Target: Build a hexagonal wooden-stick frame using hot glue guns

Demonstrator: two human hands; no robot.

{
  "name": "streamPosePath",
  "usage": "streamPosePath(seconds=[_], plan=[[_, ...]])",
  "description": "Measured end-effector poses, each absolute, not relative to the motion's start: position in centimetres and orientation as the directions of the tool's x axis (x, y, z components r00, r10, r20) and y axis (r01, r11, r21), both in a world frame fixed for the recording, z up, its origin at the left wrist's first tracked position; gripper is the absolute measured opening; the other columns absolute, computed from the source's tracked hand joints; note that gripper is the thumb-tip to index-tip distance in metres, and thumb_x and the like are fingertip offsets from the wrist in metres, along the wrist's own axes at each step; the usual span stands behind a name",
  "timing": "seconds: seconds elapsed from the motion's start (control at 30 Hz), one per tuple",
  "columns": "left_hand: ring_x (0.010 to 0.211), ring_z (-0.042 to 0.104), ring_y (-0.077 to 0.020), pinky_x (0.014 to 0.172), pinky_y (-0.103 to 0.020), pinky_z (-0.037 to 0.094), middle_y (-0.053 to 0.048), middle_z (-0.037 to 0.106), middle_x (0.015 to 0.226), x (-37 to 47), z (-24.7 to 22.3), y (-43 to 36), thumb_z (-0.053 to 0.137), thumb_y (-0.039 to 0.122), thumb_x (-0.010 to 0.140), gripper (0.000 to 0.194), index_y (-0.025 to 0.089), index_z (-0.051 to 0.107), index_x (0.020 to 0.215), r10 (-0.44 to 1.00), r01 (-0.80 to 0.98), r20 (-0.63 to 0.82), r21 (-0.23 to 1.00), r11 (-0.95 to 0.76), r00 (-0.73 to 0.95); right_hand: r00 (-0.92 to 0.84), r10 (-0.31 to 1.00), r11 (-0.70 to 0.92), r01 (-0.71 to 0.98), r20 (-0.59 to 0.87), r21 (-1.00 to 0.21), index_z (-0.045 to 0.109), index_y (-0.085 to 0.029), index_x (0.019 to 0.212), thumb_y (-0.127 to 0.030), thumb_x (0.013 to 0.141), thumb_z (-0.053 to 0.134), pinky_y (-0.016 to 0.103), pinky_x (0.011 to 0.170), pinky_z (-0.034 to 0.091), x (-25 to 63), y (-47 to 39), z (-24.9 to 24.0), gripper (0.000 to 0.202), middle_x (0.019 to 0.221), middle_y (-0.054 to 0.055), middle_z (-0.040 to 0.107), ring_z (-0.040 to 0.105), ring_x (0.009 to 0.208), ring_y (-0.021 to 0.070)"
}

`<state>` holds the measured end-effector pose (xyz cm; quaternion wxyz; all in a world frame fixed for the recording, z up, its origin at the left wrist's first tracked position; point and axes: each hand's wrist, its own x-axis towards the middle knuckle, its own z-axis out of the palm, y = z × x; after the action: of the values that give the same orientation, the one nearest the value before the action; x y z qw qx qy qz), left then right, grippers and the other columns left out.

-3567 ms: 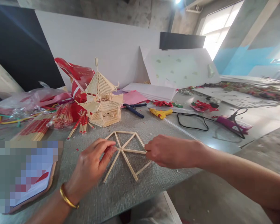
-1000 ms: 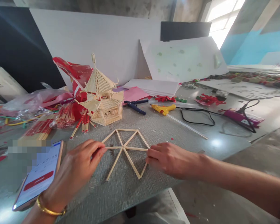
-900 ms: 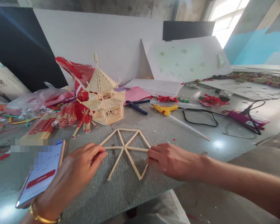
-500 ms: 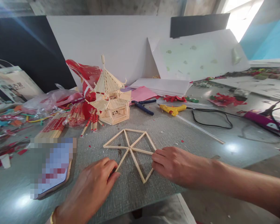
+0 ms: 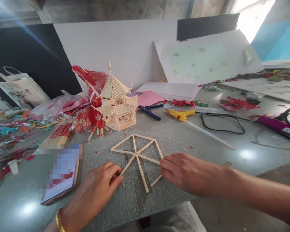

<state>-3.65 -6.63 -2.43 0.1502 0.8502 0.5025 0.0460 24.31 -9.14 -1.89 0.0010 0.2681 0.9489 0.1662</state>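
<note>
A flat wheel-like frame of pale wooden sticks [image 5: 147, 157] lies on the table, its spokes meeting at a centre. My left hand [image 5: 102, 180] pinches the outer end of its lower-left spoke between thumb and fingers. At the right corner, my right hand [image 5: 180, 170] has its fingers closed and covers the joint there. A short wooden stick [image 5: 157, 180] juts out from under those fingers, its near end apart from the tip of the front spoke. Behind the frame stands a pagoda model [image 5: 119, 106] built of the same sort of sticks.
A phone [image 5: 62, 177] lies left of my left hand. Beyond the frame are blue-handled pliers [image 5: 149, 111] and a yellow glue gun [image 5: 181, 114] with a clear glue stick. Bundled chopsticks [image 5: 59, 132] lie at the left, and a purple power strip [image 5: 275, 124] at the right.
The short stick under my right hand has parted from the front spoke's tip, leaving a small gap. My left hand still pinches its spoke. The view has shifted slightly.
</note>
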Motion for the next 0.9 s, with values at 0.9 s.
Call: streamPosePath(seconds=[0.9], plan=[[0.088, 0.06, -0.0203, 0.077, -0.038, 0.053, -0.007, 0.06, 0.098, -3.0, -4.1, -8.6, 0.048, 0.023, 0.092, 0.025, 0.02, 0.055, 0.116, 0.781, 0.789, 0.25, 0.092, -0.608, 0.572, -0.797, 0.582, 0.8, 0.597, 0.162, 0.062, 0.053, -0.014, 0.08, -0.021, 0.096, 0.036, 0.025, 0.059, 0.035, 24.4, -5.5, 0.1, 0.024, 0.081, 0.004, 0.054, 0.048, 0.067, 0.0116]])
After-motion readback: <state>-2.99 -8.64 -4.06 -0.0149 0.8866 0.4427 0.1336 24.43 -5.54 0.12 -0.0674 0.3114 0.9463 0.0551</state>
